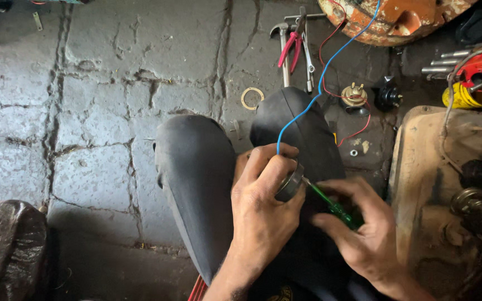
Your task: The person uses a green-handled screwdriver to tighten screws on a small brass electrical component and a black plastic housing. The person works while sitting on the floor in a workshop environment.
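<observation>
From the head view, the left hand [263, 206] has its fingers clamped around a small round metal part [290, 183] above the knees, seemingly to steady it, a blue wire [330, 61] rising from it toward the far right. The right hand [364, 228], fingers closed on a green screwdriver [330, 205], sets the tip against the part's right edge. Pliers [292, 47] lie far off on the cracked floor [101, 111].

Cracked grey stone floor [101, 83], dim, grimy
</observation>
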